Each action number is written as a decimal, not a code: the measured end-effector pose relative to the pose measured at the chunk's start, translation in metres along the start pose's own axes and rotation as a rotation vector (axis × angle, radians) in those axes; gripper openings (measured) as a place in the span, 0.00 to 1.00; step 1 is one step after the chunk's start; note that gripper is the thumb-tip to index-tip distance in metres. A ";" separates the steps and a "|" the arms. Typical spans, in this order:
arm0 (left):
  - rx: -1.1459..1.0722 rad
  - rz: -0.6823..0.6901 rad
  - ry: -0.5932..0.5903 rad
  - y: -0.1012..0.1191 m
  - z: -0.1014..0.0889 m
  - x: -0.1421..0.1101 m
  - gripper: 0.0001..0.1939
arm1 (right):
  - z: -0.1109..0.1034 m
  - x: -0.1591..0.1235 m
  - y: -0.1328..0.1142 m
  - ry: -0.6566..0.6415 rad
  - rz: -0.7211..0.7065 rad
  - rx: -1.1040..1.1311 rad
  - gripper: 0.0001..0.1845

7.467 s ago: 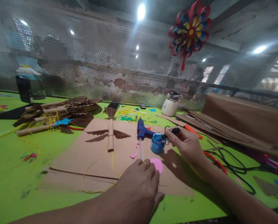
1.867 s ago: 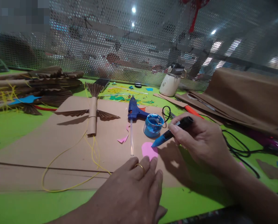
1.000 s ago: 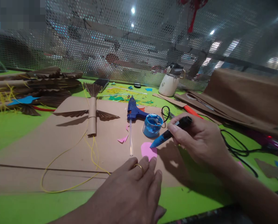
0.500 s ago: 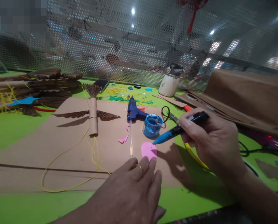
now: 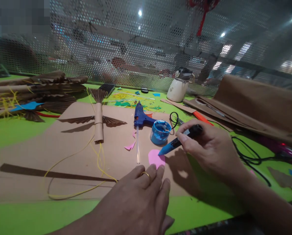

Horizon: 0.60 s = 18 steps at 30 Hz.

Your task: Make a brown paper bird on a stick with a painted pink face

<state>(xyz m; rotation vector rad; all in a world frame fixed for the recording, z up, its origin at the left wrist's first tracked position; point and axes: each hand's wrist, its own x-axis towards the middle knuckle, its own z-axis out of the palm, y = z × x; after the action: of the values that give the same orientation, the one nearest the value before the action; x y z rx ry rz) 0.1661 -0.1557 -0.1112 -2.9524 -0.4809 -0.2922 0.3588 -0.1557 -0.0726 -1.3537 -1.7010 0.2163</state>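
- While your right hand [image 5: 207,150] grips the blue-tipped marker [image 5: 177,141] between thumb and fingers, its tip meets the upper part of the pink paper piece [image 5: 156,157].
- Your left hand [image 5: 136,195], with a ring on one finger, is open and grasps nothing; its fingertips rest on the near edge of that pink piece.
- The pink piece lies on the brown paper sheet [image 5: 72,150], which covers part of the green counter [image 5: 185,215] before you.
- Just beyond the marker's tip you have an open jar of blue paint [image 5: 159,135], smeared around its rim.
- Beside the jar lies the blue glue gun [image 5: 140,117], a clear glue stick [image 5: 138,145] pointing back towards you.
- To your left, pink scraps [image 5: 130,146] lie near the glue stick, then a rolled-paper figure [image 5: 99,125] with pleated wings and trailing yellow string [image 5: 62,157].
- Farther left you see a pile of pleated brown paper pieces [image 5: 60,80]; at the back stands a white bottle [image 5: 177,88] with a dark lid.
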 end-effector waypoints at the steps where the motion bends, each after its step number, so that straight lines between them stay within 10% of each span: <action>1: 0.004 0.002 0.003 0.000 0.000 0.000 0.22 | -0.001 0.000 0.000 0.001 -0.006 -0.004 0.02; 18: 0.037 0.006 0.044 0.002 0.004 -0.005 0.21 | -0.013 0.000 -0.001 -0.076 -0.066 -0.139 0.03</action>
<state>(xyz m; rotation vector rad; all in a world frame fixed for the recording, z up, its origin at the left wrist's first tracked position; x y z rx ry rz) 0.1629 -0.1581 -0.1163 -2.9043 -0.4670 -0.3427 0.3677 -0.1613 -0.0653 -1.4030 -1.8496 0.1144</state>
